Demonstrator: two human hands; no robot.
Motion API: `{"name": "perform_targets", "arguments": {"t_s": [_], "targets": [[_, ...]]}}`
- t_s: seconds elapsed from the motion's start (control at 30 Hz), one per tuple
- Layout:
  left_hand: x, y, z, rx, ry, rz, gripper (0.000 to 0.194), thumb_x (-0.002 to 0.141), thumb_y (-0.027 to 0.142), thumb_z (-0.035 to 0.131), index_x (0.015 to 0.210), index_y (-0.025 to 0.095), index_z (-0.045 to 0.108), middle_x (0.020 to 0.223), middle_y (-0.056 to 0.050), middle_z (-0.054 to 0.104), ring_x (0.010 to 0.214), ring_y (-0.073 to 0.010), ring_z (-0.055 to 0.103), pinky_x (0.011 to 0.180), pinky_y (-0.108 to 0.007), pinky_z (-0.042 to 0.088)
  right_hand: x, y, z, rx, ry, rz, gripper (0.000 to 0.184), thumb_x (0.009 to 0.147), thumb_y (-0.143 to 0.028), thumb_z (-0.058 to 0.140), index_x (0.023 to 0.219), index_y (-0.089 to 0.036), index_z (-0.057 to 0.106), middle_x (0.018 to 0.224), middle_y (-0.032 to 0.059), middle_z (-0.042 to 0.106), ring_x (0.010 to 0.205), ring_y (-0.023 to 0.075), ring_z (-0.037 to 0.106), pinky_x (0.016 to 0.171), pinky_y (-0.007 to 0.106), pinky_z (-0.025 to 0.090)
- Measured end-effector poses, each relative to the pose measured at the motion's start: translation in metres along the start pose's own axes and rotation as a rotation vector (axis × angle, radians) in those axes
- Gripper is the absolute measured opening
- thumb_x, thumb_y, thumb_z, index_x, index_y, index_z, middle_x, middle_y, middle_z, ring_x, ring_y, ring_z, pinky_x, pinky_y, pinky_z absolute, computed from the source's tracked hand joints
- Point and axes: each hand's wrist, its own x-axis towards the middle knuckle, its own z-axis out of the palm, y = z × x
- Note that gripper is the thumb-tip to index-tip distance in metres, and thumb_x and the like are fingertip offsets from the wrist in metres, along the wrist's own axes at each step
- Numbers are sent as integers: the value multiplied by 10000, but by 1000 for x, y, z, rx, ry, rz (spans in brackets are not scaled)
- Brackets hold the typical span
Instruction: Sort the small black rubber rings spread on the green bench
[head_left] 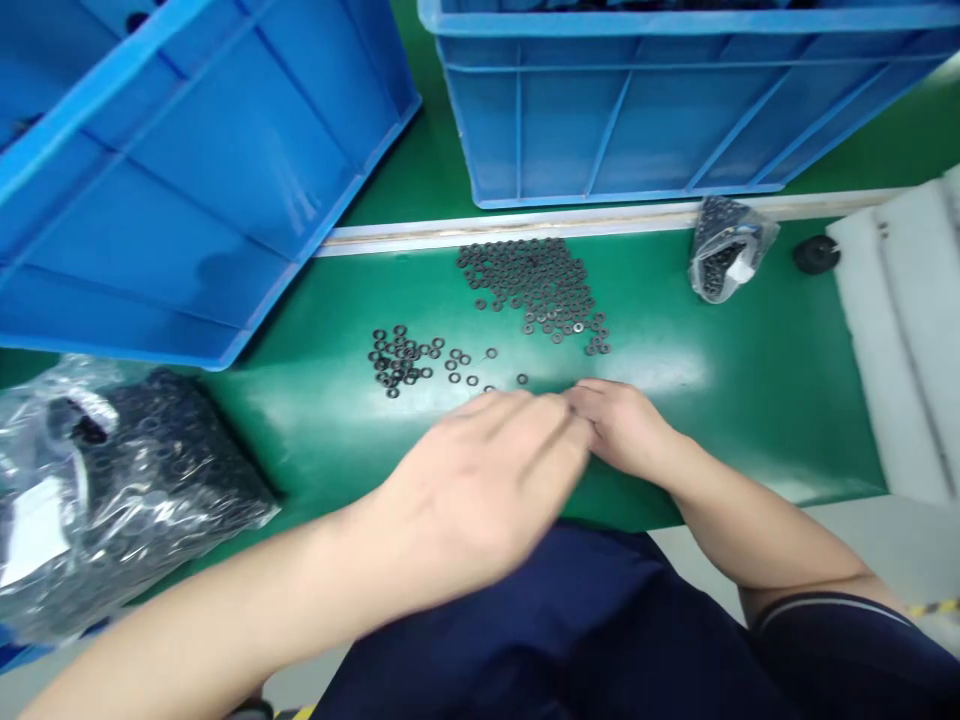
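My left hand [487,470] reaches across the front of the green table with its back to the camera and its fingers bent together, slightly blurred. Its fingertips meet my right hand [622,425], whose thumb and fingers are pinched. Something small and dark shows where they touch, too hidden to make out. Just beyond my hands lie a few loose black rings [523,379]. A jumbled pile of black rings [397,365] is left of them. Farther back, many dark grey rings [532,285] lie flat and close together in rows; one has a lighter, shiny centre.
Two blue crates [187,170] [622,125] stand at the back, by a white strip [420,236]. A large clear bag of black rings [172,450] sits left. A small bag of dark parts [724,245], a black round object [816,255] and a white block [900,330] are right.
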Motion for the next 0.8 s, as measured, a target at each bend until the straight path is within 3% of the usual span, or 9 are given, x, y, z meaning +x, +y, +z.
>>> {"name": "perform_targets", "arguments": {"t_s": [0.1, 0.2, 0.27, 0.47, 0.57, 0.7, 0.8], "targets": [[-6, -16, 45, 110, 28, -42, 266, 969, 118, 481, 1206, 84, 598, 1001, -124, 683, 871, -228, 701, 790, -369, 626, 3, 2, -5, 3, -35, -35, 197, 1025, -267, 516, 1042, -181, 693, 933, 74, 694, 876, 199, 651, 815, 330, 532], [-18, -21, 85, 193, 54, -114, 281, 992, 191, 506, 1227, 56, 579, 998, -141, 679, 780, -218, 700, 697, -347, 625, 6, 6, -9, 82, 62, -39, 169, 1013, -255, 541, 1009, -191, 698, 926, 70, 689, 882, 193, 649, 833, 330, 534], [-22, -20, 100, 240, 48, -145, 289, 995, 212, 516, 1226, 52, 582, 974, -133, 668, 734, -209, 693, 646, -329, 612, 8, 9, -10, 150, 147, -37, 152, 1001, -240, 557, 988, -198, 703, 924, 68, 689, 878, 188, 650, 831, 330, 534], [-10, -22, 98, 246, -203, -231, 284, 899, -12, 463, 1057, 139, 644, 961, -87, 634, 724, -189, 680, 626, -294, 593, 18, 12, -2, 325, 289, 179, 94, 925, -242, 647, 1001, -216, 698, 838, 25, 694, 767, 168, 654, 738, 305, 543], [-6, -25, 94, 205, -274, -228, 293, 874, -44, 444, 1004, 139, 633, 954, -87, 627, 755, -201, 680, 651, -318, 607, 30, 11, 2, 279, 254, 192, 70, 910, -237, 657, 964, -223, 698, 794, 8, 689, 718, 158, 642, 715, 294, 542], [-12, -26, 98, 164, -219, -249, 236, 897, -19, 438, 963, 129, 609, 938, -91, 618, 789, -221, 675, 689, -357, 614, 48, 6, 3, 24, 53, -9, 99, 918, -147, 633, 934, -208, 709, 866, 39, 700, 819, 171, 658, 801, 298, 539], [-20, -28, 101, 96, -130, -240, 176, 927, 33, 451, 910, 137, 591, 920, -87, 611, 790, -233, 670, 702, -389, 615, 57, 2, 1, -164, -25, -48, 130, 951, -139, 594, 961, -190, 714, 936, 76, 688, 874, 188, 662, 832, 304, 539]]}}
